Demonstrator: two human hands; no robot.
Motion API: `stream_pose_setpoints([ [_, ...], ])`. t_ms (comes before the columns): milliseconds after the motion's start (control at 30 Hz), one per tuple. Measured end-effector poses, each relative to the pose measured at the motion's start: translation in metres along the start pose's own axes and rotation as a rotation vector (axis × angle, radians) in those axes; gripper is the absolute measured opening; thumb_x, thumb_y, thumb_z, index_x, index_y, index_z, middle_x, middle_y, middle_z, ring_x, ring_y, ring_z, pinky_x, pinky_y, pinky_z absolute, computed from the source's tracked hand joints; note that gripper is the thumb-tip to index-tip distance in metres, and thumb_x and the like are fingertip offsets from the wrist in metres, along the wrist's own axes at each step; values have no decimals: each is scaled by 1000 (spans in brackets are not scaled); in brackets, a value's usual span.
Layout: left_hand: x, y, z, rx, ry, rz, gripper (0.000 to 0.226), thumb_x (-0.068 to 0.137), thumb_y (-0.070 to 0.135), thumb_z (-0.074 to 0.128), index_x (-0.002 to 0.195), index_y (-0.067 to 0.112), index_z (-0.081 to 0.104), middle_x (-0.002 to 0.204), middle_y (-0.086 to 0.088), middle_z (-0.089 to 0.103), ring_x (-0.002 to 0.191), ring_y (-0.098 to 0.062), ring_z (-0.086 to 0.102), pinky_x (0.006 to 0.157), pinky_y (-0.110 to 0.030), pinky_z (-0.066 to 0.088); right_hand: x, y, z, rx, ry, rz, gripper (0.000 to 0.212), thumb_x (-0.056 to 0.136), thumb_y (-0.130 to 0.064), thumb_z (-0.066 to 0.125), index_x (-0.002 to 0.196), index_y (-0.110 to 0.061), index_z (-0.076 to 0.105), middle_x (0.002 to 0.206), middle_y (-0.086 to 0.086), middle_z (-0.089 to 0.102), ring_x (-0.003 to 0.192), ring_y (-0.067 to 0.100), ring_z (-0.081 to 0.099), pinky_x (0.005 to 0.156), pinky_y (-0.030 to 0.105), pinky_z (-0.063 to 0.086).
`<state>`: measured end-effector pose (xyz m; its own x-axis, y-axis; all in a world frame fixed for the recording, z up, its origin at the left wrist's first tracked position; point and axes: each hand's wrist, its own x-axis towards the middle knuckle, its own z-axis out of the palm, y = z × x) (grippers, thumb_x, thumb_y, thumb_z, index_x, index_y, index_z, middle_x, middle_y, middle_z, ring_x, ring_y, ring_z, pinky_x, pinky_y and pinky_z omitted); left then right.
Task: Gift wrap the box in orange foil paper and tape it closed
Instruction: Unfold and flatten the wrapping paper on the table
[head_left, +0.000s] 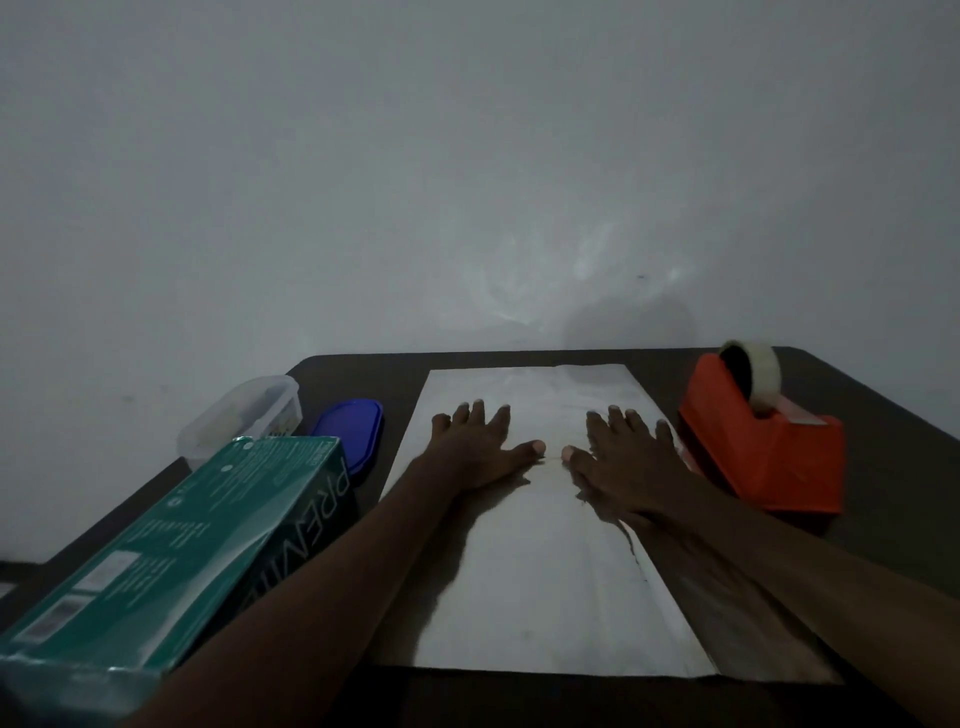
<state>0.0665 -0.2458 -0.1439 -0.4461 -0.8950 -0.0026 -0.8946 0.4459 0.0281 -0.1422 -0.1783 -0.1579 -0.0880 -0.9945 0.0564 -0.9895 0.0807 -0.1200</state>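
Note:
A sheet of foil paper (540, 587) lies flat on the dark table, its pale silvery side up. My left hand (483, 447) presses flat on the sheet's far half, fingers spread and straight. Beside it, my right hand (623, 457) lies flat on the sheet too, thumbs almost touching. A green box (171, 545) with white print sits at the table's left, near my left forearm. An orange tape dispenser (769, 452) with a roll of clear tape stands right of the sheet.
A clear plastic container (244, 415) and its blue lid (353, 431) sit at the far left of the dark table (883, 493). A pale wall rises right behind the table's far edge. The room is dim.

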Motion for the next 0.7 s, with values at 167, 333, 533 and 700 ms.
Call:
stream_pose_setpoints([
  [167, -4, -2, 1, 16, 36, 27, 94, 81, 84, 11, 155, 27, 11, 162, -16, 11, 150, -33, 10, 116, -54, 10, -3, -3, -1, -9, 4, 14, 78, 95, -67, 17, 157, -20, 6, 164, 11, 0, 151, 31, -3, 118, 58, -3],
  [333, -5, -2, -2, 11, 5, 40, 88, 85, 81, 14, 156, 29, 8, 163, -14, 7, 150, -32, 5, 117, -52, 7, -7, -6, -3, -15, -4, 30, 80, 94, -67, 17, 157, -19, 5, 164, 13, -2, 151, 32, -4, 118, 59, -4],
  [533, 2, -7, 1, 22, -6, 80, 114, 59, 101, 2, 154, 39, 13, 164, -6, 7, 150, -33, 4, 116, -60, 6, -4, -6, 0, -24, -9, 53, 89, 86, -77, 3, 156, -23, 8, 164, 12, -1, 150, 35, -6, 115, 63, -6],
  [700, -2, -7, -12, -78, 90, 27, 96, 77, 89, 13, 155, 32, 17, 163, -10, 13, 150, -31, 10, 117, -60, 7, -9, -14, -17, 16, 50, 61, 78, 96, -67, 14, 157, -20, 7, 164, 12, -1, 150, 33, -4, 115, 59, -8],
])
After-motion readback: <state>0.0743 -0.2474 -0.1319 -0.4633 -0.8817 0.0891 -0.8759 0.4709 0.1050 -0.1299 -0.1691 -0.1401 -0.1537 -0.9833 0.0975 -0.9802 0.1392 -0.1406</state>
